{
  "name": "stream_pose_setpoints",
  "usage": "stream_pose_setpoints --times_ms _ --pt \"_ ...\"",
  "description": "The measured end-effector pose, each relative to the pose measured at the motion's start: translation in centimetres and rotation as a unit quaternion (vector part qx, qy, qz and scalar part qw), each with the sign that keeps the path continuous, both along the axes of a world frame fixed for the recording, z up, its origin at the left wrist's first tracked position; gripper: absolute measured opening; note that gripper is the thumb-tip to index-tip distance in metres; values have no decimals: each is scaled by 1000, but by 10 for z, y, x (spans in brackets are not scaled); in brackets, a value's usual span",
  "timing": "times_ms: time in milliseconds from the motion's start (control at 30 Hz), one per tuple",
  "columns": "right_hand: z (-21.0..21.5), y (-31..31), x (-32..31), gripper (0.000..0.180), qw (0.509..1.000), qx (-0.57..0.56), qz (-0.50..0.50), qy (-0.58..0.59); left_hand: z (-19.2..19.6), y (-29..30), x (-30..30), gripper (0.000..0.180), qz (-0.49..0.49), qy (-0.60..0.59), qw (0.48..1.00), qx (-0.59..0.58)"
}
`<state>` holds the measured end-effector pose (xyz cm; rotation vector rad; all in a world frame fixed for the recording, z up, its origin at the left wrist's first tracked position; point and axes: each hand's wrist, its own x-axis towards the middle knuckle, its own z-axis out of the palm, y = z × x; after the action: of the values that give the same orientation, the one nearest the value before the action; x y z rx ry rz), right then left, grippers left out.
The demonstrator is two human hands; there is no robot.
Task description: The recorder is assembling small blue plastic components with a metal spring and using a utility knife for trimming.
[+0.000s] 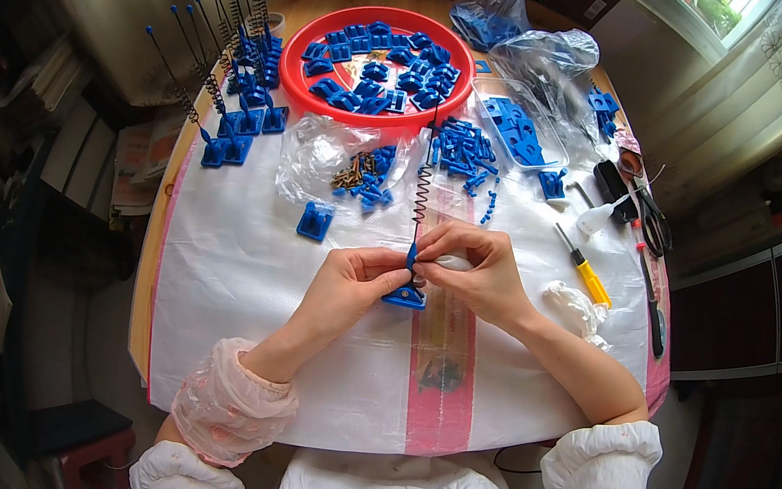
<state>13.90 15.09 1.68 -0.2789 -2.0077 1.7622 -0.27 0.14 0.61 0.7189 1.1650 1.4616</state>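
Near the middle of the table I hold a blue plastic piece (403, 297) with a flat base and a narrow upright joint. A thin black wire with a coiled spring section (423, 193) rises from it, leaning toward the far right. My left hand (350, 291) pinches the joint from the left. The fingers of my right hand (479, 277) close on the same joint from the right. Something small and white (455, 262) shows among the right fingers; what it is I cannot make out. A single blue base (315, 221) lies beyond my left hand.
A red round tray (296, 95) of blue clips stands at the back. Finished-looking spring-wire stands (234, 138) crowd the far left. Small blue pins (464, 152), brass-coloured screws (354, 171) and a clear box (555, 155) lie nearer. A yellow screwdriver (591, 280), scissors (655, 223) and crumpled white tissue (578, 313) are at right.
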Motion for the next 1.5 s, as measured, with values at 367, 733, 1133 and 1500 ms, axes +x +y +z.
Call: stream_pose_setpoints --times_ms 367,733,1133,1500 --pt "-5 2 1 9 1000 5 -8 11 2 0 1 27 1 11 1000 -11" --pt "2 -1 1 8 1000 -7 -4 4 2 -1 1 27 1 7 1000 -9" --pt "-5 5 1 8 996 23 -83 0 -1 1 -6 27 4 -36 999 4" --pt "2 -9 2 11 994 -89 -56 0 -1 1 -6 27 17 -44 999 4"
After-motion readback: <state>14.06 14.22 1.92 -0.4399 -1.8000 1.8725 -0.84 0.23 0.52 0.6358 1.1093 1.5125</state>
